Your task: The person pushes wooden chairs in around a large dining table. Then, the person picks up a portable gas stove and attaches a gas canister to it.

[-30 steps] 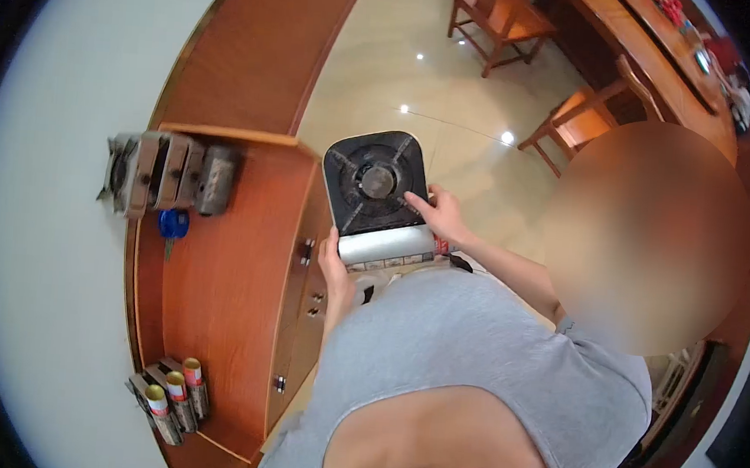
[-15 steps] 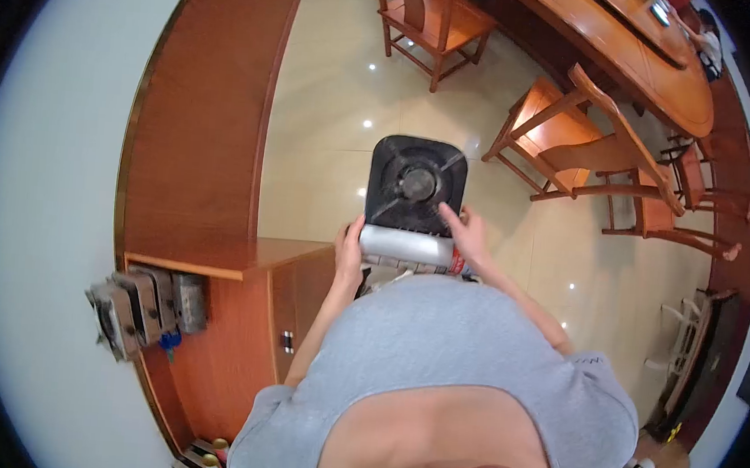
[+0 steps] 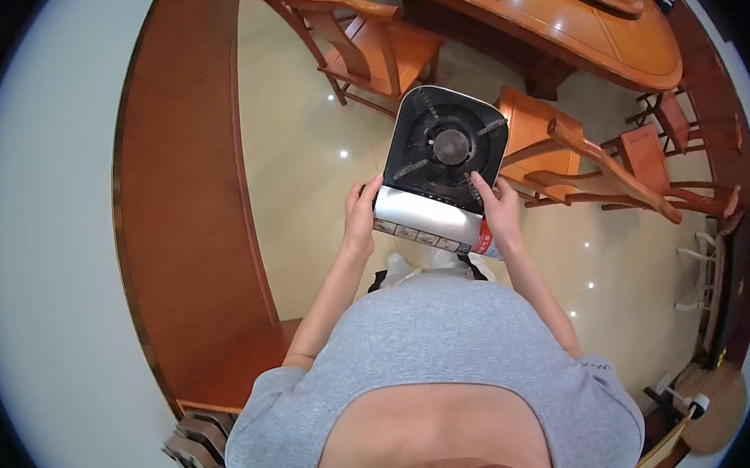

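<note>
A portable gas stove (image 3: 443, 191) is held up in front of my body, between both hands. It has a black top with a round burner (image 3: 451, 147) and metal pot supports, plus a silver cover on the side toward me. My left hand (image 3: 361, 218) is closed on the stove's left edge, by the silver cover. On the right edge, my right hand (image 3: 500, 210) grips it with the thumb over the black top. Red and white printing shows at the cover's right end, below that hand. The fingers beneath the stove are hidden.
Wooden chairs (image 3: 379, 56) (image 3: 542, 141) stand ahead and to the right, near a large wooden table (image 3: 547, 16). A wooden counter (image 3: 173, 133) runs along the left. Several grey-brown objects (image 3: 199, 448) sit at the lower left. Tiled floor (image 3: 310, 169) lies below.
The view has moved forward, so the table and chairs appear nearer and the cabinet slides back at left. The stove is higher and slightly turned, still in both hands.
</note>
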A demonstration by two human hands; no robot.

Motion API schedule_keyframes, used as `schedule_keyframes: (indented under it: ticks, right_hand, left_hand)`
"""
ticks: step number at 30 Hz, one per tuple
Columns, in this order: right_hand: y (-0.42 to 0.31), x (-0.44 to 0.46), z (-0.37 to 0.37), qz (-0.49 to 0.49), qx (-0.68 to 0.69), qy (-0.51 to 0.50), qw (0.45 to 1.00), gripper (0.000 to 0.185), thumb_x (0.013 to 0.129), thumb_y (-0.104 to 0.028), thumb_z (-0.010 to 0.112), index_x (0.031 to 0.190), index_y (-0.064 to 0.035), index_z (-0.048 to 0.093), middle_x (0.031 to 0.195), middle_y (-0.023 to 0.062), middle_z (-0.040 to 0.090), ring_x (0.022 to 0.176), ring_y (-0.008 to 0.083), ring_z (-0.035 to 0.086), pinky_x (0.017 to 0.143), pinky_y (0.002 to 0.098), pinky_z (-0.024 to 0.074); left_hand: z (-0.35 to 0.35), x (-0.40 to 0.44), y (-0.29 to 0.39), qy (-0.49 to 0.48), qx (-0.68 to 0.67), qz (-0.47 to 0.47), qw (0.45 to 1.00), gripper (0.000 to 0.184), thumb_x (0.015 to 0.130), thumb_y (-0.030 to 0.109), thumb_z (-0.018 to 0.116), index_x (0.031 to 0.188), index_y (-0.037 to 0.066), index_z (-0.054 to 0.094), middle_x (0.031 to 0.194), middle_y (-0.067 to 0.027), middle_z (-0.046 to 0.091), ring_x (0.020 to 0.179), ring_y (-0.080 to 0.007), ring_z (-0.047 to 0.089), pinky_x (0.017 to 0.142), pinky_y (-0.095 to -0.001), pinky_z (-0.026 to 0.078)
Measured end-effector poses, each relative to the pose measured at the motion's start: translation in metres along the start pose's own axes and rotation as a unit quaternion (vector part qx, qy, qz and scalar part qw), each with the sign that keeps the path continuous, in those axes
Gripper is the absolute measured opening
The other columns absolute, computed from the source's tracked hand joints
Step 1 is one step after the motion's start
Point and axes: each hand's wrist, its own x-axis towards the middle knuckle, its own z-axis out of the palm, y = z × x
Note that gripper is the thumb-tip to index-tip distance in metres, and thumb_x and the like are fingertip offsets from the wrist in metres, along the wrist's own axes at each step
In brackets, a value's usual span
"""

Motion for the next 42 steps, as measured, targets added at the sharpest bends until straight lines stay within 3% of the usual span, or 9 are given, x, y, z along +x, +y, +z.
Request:
schedule_keyframes:
  ticks: [3,9,12,16,18,27,34,41,42]
  right_hand:
    - [0.035,-0.111,0.029,0.004,-0.053,-0.011,0.999,0.055,0.081,-0.05,0.065,0.077,0.0037,0.057,0.061,0.005,0.052,0.058,0.0125,0.045,0.054,0.0301,0.0376]
    - [0.201,-0.379,0.219,-0.036,-0.001,-0.037,0.999,0.051,0.085,-0.046,0.062,0.087,0.0049,0.06,0.071,0.0094,0.061,0.067,0.0137,0.054,0.063,0.0283,0.0429]
    - [0.227,-0.472,0.368,-0.041,0.012,-0.024,0.999,0.047,0.087,-0.041,0.062,0.091,0.0055,0.06,0.078,0.01,0.064,0.075,0.0136,0.056,0.069,0.027,0.0443]
    - [0.261,-0.489,0.582,-0.012,0.011,-0.049,0.999,0.045,0.089,-0.038,0.059,0.094,0.0063,0.06,0.087,0.0089,0.063,0.079,0.013,0.055,0.074,0.0277,0.0433]
    - [0.233,-0.475,0.63,0.004,0.111,-0.001,0.994,0.043,0.09,-0.036,0.058,0.095,0.0067,0.061,0.091,0.0089,0.063,0.084,0.0126,0.054,0.079,0.0273,0.0423]
    - [0.06,-0.194,0.731,0.081,0.111,0.01,0.99,0.048,0.093,-0.035,0.053,0.109,0.0101,0.059,0.102,0.0106,0.064,0.093,0.0146,0.056,0.084,0.0268,0.0423]
    - [-0.07,0.121,0.727,0.074,0.133,-0.019,0.988,0.048,0.093,-0.033,0.052,0.111,0.0114,0.057,0.105,0.0117,0.064,0.093,0.0154,0.058,0.085,0.0279,0.0435]
    - [-0.136,0.438,0.673,0.112,0.126,-0.106,0.98,0.047,0.09,-0.034,0.058,0.109,0.0093,0.059,0.106,0.0139,0.064,0.096,0.0167,0.058,0.089,0.0294,0.0426]
    - [-0.141,0.479,0.661,0.114,0.128,-0.099,0.98,0.046,0.09,-0.033,0.057,0.109,0.0095,0.059,0.106,0.014,0.064,0.095,0.0172,0.059,0.088,0.0297,0.0428]
  left_hand:
    - [-0.084,-0.072,-0.053,-0.022,-0.021,0.017,0.999,0.036,0.083,0.036,0.065,0.094,0.003,0.055,0.086,-0.0034,0.056,0.081,-0.0111,0.051,0.074,-0.0253,0.039]
    - [-0.398,-0.196,-0.21,-0.044,-0.025,0.05,0.997,0.039,0.079,0.032,0.07,0.099,0.003,0.052,0.085,-0.0029,0.055,0.081,-0.0105,0.051,0.073,-0.0245,0.039]
    - [-0.575,-0.185,-0.247,-0.071,-0.029,0.055,0.996,0.037,0.079,0.027,0.071,0.101,0.003,0.052,0.087,-0.0026,0.055,0.082,-0.0103,0.051,0.075,-0.0246,0.04]
    - [-0.777,-0.086,-0.256,-0.103,-0.05,0.111,0.987,0.038,0.079,0.022,0.071,0.105,0.003,0.05,0.093,-0.0026,0.054,0.086,-0.0104,0.05,0.079,-0.0246,0.04]
    - [-0.8,-0.042,-0.221,-0.158,-0.03,0.105,0.981,0.042,0.079,0.024,0.07,0.111,0.003,0.051,0.099,-0.0043,0.054,0.097,-0.0129,0.049,0.087,-0.0268,0.035]
    - [-0.727,0.252,-0.026,-0.208,0.018,0.138,0.968,0.046,0.079,0.024,0.071,0.112,0.002,0.048,0.1,-0.006,0.053,0.095,-0.0135,0.048,0.085,-0.0268,0.037]
    - [-0.556,0.498,0.113,-0.198,0.029,0.162,0.966,0.048,0.081,0.024,0.069,0.114,0.001,0.043,0.103,-0.0068,0.051,0.096,-0.0135,0.048,0.086,-0.0272,0.038]
    - [-0.357,0.713,0.203,-0.168,0.083,0.046,0.981,0.055,0.083,0.028,0.068,0.111,-0.002,0.032,0.104,-0.0101,0.048,0.097,-0.0151,0.049,0.084,-0.0269,0.041]
    - [-0.322,0.732,0.222,-0.162,0.081,0.016,0.983,0.053,0.083,0.028,0.066,0.116,-0.001,0.036,0.11,-0.0113,0.049,0.106,-0.0176,0.048,0.092,-0.0303,0.037]
